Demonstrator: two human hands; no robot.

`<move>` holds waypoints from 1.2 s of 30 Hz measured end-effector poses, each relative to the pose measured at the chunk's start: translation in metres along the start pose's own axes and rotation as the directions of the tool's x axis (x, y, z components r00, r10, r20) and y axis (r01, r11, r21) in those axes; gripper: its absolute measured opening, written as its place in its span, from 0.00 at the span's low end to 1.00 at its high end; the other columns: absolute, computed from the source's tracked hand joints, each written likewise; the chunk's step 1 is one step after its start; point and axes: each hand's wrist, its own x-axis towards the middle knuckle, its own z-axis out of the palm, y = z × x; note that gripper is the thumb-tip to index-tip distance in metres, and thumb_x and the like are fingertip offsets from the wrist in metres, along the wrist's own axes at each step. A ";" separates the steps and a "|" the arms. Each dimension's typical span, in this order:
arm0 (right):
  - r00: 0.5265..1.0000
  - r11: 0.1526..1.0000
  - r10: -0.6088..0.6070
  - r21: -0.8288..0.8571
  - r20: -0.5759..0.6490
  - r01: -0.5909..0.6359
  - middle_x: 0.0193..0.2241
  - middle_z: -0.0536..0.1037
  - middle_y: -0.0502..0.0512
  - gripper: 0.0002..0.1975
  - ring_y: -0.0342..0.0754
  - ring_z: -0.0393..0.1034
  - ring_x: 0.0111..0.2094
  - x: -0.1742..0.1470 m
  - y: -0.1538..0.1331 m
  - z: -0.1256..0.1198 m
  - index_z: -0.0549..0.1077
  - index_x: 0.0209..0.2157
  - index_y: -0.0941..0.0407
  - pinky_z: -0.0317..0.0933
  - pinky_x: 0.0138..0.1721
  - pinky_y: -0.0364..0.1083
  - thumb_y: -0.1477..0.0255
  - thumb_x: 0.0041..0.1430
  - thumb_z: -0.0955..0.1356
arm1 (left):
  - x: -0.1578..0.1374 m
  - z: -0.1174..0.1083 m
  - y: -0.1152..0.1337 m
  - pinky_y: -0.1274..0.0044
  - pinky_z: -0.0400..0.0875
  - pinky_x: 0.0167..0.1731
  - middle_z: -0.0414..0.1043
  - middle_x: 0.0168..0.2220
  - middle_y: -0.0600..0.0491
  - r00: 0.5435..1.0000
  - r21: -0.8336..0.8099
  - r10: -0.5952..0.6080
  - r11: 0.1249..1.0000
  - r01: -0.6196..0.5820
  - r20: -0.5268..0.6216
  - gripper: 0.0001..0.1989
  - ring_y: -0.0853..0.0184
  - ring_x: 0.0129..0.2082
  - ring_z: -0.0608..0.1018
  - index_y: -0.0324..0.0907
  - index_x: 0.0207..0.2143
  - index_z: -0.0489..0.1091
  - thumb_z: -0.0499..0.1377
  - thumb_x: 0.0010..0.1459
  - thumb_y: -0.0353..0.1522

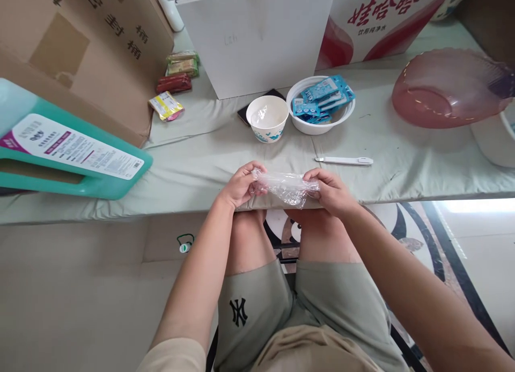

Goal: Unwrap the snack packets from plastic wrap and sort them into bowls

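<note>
A crumpled sheet of clear plastic film [286, 186] is stretched between my two hands at the front edge of the cloth-covered table. My left hand [244, 185] pinches its left end, fingers closed. The right end is gripped between the thumb and fingers of my right hand [328, 189]. Just beyond my hands stands a white paper bowl [267, 119] with a blue-green print. Right of it, a white plastic bowl [309, 128] holds several blue packets [324, 95]. A white utility knife [346, 160] lies on the cloth beyond my right hand.
A green jug [116, 187] and a large cardboard box [92, 87] stand at left, near small snack packs [174, 83]. A white box [257, 44] and a red-printed carton [370, 26] line the back. A pink translucent bowl [446, 101] is tilted at right. A dark flat object [243, 114] lies behind the paper bowl.
</note>
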 end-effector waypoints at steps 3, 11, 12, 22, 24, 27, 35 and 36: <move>1.000 0.999 0.005 0.032 0.011 -0.005 0.24 0.67 0.50 0.13 0.46 0.61 0.25 -0.003 0.000 -0.001 0.70 0.33 0.51 0.56 0.26 0.46 0.57 0.57 0.64 | 0.000 0.003 0.005 0.79 0.69 0.20 0.73 0.23 0.55 0.999 -0.052 -0.004 0.999 0.007 0.045 0.17 0.67 0.23 0.78 0.42 0.30 0.68 0.65 0.46 0.45; 0.990 0.990 0.035 0.137 -0.138 -0.016 0.30 0.68 0.44 0.28 0.42 0.57 0.23 -0.002 -0.006 0.006 0.60 0.46 0.46 0.51 0.24 0.43 0.56 0.48 0.74 | 0.001 0.012 -0.007 0.82 0.68 0.26 0.68 0.27 0.61 0.992 0.065 0.116 0.991 -0.118 0.042 0.18 0.74 0.24 0.73 0.43 0.36 0.63 0.65 0.42 0.29; 0.991 0.992 0.047 0.118 -0.122 -0.032 0.30 0.69 0.44 0.29 0.42 0.59 0.24 -0.002 -0.009 0.007 0.60 0.48 0.46 0.51 0.25 0.43 0.57 0.47 0.74 | 0.001 0.012 -0.008 0.81 0.68 0.27 0.68 0.28 0.60 0.992 0.082 0.117 0.989 -0.120 0.042 0.19 0.73 0.25 0.74 0.44 0.39 0.63 0.64 0.43 0.29; 0.977 0.977 -0.210 0.025 -0.042 0.211 0.33 0.71 0.51 0.18 0.45 0.62 0.31 -0.022 -0.041 0.038 0.60 0.25 0.53 0.58 0.35 0.46 0.58 0.55 0.70 | -0.042 0.054 0.001 0.67 0.65 0.58 0.70 0.56 0.45 0.811 0.458 0.536 0.796 -0.395 -0.233 0.21 0.57 0.59 0.71 0.46 0.52 0.67 0.64 0.56 0.39; 0.979 0.974 -0.202 0.109 0.021 0.198 0.28 0.67 0.49 0.19 0.44 0.60 0.28 -0.023 -0.047 0.044 0.60 0.26 0.52 0.57 0.32 0.46 0.56 0.55 0.70 | -0.040 0.060 0.001 0.69 0.69 0.52 0.73 0.53 0.46 0.910 0.317 0.408 0.875 -0.366 -0.076 0.24 0.57 0.54 0.74 0.45 0.52 0.69 0.65 0.56 0.43; 0.983 0.983 -0.184 0.013 0.008 0.184 0.25 0.65 0.47 0.16 0.44 0.58 0.26 -0.017 -0.053 0.045 0.63 0.29 0.52 0.56 0.30 0.45 0.56 0.56 0.70 | -0.032 0.058 0.001 0.73 0.70 0.43 0.77 0.39 0.49 0.942 0.200 0.335 0.923 -0.328 0.000 0.19 0.60 0.43 0.77 0.41 0.42 0.74 0.63 0.56 0.46; 0.955 0.883 -0.257 -0.367 0.148 0.294 0.35 0.76 0.53 0.12 0.50 0.70 0.37 0.023 -0.070 0.034 0.72 0.38 0.53 0.63 0.38 0.49 0.64 0.53 0.72 | -0.024 0.020 0.020 0.74 0.69 0.41 0.76 0.35 0.52 0.947 0.286 0.320 0.904 -0.316 0.037 0.12 0.64 0.39 0.76 0.40 0.36 0.75 0.60 0.57 0.39; 0.948 0.851 -0.288 -0.419 0.134 0.318 0.31 0.75 0.52 0.08 0.49 0.69 0.33 0.032 -0.078 0.034 0.71 0.35 0.54 0.62 0.36 0.48 0.65 0.55 0.70 | -0.020 0.012 0.023 0.74 0.69 0.41 0.76 0.37 0.51 0.938 0.298 0.347 0.897 -0.326 -0.020 0.12 0.64 0.39 0.76 0.40 0.38 0.74 0.61 0.56 0.39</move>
